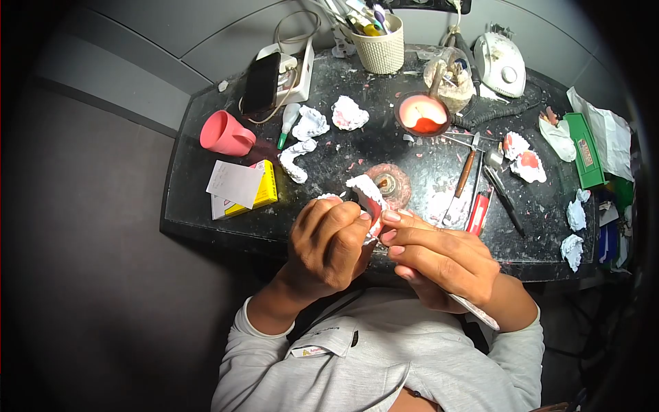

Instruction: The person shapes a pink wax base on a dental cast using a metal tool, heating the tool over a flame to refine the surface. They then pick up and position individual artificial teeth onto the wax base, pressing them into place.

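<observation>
Nearest to me, the pale-grey sleeves (504,350) lead up to two bare hands meeting over the counter's (189,185) near edge. The left hand (331,240) has its grip curled tightly around a white-and-pink cast piece (364,187), whose rough white end rises above the fingers. The right hand (446,257) pinches in close beside its pink side, grip narrow around a slim pale tool (478,312); the handle pokes out below the palm, though I can't make out the working tip.

Just beyond the cast piece stands a squat pink-stained container (399,180). To its right lie a red lighter (478,214) and a wooden-handled knife (465,173); to the left, a paper slip (233,182) rests on a yellow box (268,185).

Farther off are a pink mug (223,134), a small pan (397,117) of red and pinkish material and, at the back, a woven white basket (379,53).
</observation>
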The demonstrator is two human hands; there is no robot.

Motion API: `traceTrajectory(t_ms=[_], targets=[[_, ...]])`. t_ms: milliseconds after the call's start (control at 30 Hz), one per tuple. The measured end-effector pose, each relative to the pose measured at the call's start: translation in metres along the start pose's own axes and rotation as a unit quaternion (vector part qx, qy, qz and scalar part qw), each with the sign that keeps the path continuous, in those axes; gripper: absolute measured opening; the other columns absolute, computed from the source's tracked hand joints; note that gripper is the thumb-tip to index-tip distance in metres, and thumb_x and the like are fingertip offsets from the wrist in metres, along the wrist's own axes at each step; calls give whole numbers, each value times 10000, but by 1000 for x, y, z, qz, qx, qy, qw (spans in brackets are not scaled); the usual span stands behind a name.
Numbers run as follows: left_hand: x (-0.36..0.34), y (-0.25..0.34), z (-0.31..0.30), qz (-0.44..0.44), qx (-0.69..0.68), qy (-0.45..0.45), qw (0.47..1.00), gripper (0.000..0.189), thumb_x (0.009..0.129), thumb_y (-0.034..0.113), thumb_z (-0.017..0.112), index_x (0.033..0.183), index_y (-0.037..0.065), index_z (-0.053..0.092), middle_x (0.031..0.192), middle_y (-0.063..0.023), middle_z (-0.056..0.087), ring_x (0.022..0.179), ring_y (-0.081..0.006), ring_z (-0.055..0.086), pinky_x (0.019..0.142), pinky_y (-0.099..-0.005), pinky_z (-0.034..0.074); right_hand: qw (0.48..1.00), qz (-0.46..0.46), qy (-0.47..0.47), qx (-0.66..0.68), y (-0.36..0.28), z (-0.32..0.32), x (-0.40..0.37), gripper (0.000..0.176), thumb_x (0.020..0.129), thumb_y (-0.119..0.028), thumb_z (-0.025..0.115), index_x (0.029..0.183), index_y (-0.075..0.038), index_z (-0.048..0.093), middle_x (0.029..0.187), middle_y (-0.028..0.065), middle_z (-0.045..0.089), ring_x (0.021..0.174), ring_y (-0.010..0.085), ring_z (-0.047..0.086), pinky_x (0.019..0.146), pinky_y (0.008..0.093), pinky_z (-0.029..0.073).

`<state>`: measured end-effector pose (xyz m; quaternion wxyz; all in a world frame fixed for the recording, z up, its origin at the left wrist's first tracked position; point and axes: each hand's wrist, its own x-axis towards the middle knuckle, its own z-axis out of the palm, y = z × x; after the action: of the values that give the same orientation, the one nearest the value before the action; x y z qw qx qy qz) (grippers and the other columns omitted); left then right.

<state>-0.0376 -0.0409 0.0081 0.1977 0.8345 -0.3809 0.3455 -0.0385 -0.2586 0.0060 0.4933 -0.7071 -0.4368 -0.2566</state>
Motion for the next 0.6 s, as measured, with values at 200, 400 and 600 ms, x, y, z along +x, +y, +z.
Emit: traceTrajectory(t_ms=[200, 400, 600], targets=[[0, 1, 1, -13, -18, 5, 1000, 381, 802, 55, 846, 1035, -12, 552, 908, -164, 627, 736, -289, 663, 589, -370, 546, 1000, -8, 19, -1, 1, 3, 2, 222, 813, -8, 809, 1015, 38, 730, 1015, 166, 750, 941, 270, 768, 714, 317, 620], [1, 2, 2, -38, -82, 9, 996, 384, 811, 70, 854, 1028, -22, 551, 898, -170, 633, 716, -282, 660, 599, -364, 549, 998, 34, -42, 27, -4, -5, -1, 182, 930, 30, 686, 1109, 37, 648, 1093, 196, 726, 1100, 354, 726, 916, 451, 618], [0, 5, 2, -86, -157, 3, 984, 375, 837, 106, 855, 1012, -16, 546, 872, -145, 647, 741, -268, 678, 683, -366, 583, 999, 31, -39, 18, -5, -7, 0, 182, 934, 25, 685, 1112, 36, 646, 1088, 193, 731, 1087, 343, 731, 920, 443, 618]])
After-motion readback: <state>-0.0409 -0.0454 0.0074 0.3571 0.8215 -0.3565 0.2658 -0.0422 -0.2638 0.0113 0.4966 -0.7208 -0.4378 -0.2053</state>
